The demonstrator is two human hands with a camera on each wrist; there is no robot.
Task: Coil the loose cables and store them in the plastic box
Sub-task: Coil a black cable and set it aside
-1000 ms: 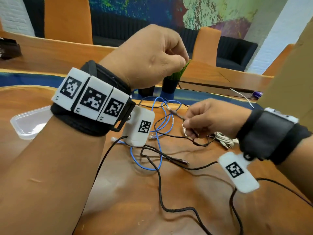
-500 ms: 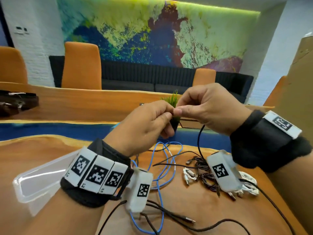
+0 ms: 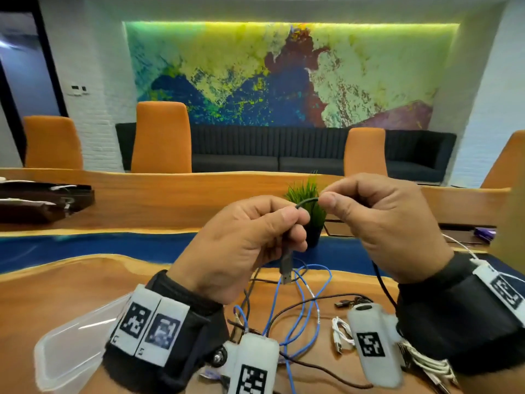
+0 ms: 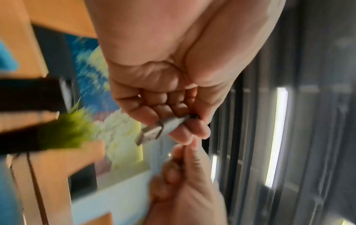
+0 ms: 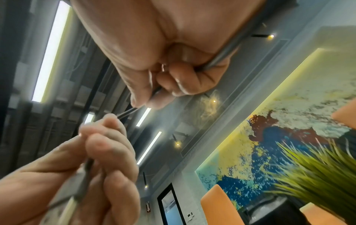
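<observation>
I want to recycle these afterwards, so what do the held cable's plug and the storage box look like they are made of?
Plug: a bare metal tip that glints, on a matt grey, probably plastic, shell. Plastic box: clear, glossy plastic; the table shows through it and its rim catches light.

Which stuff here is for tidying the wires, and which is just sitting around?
For the job: black cable held by left hand and right hand; blue cable; white cable; plastic box.

Just sitting around: potted plant; orange chairs; sofa.
</observation>
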